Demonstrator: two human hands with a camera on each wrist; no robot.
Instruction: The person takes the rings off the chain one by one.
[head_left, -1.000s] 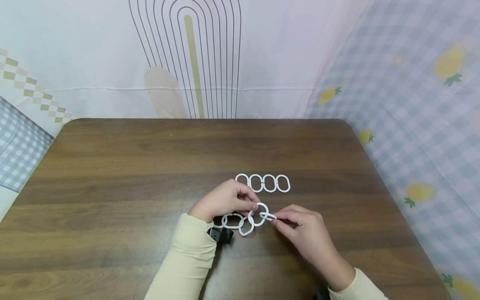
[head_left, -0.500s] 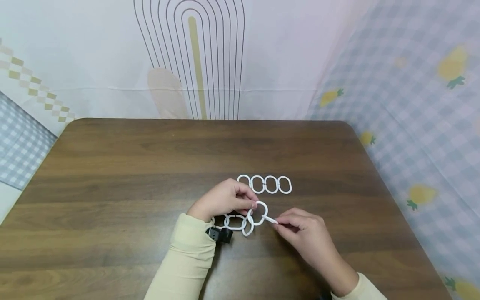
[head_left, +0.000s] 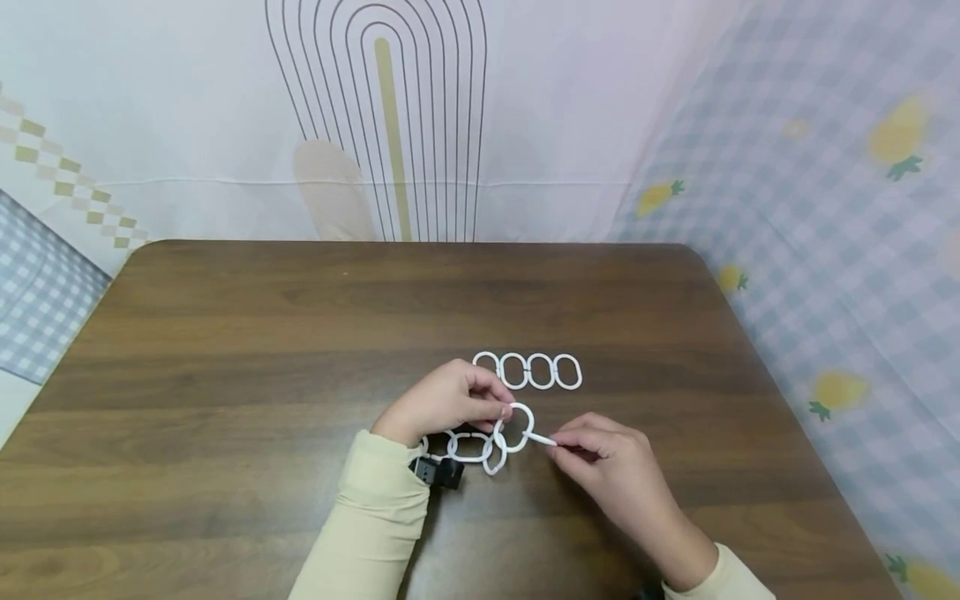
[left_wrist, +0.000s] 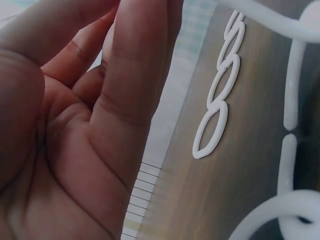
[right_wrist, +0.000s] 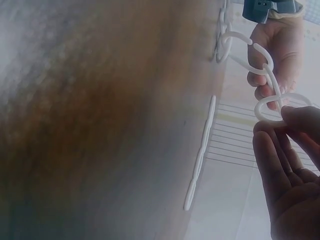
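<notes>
My left hand [head_left: 450, 400] pinches a white oval chain link [head_left: 521, 406] between thumb and fingertips. Below that hand the linked white chain [head_left: 471, 459] trails left toward the wrist, partly hidden by it; the right wrist view shows small gaps in some links. My right hand [head_left: 611, 458] pinches another white link [head_left: 542, 439], seen nearly edge-on, which passes through the link in the left hand. In the right wrist view, this end link [right_wrist: 267, 118] sits between the right thumb and fingers.
Several loose white links [head_left: 567, 372] lie side by side in a row on the brown wooden table [head_left: 225, 333], beyond the hands. A black wrist camera [head_left: 438, 472] is strapped on the left wrist. Patterned cloth [head_left: 555, 100] hangs behind the table and at its sides.
The link in my right hand has turned from showing its oval face to nearly edge-on. My left hand keeps its pinch and has hardly moved.
</notes>
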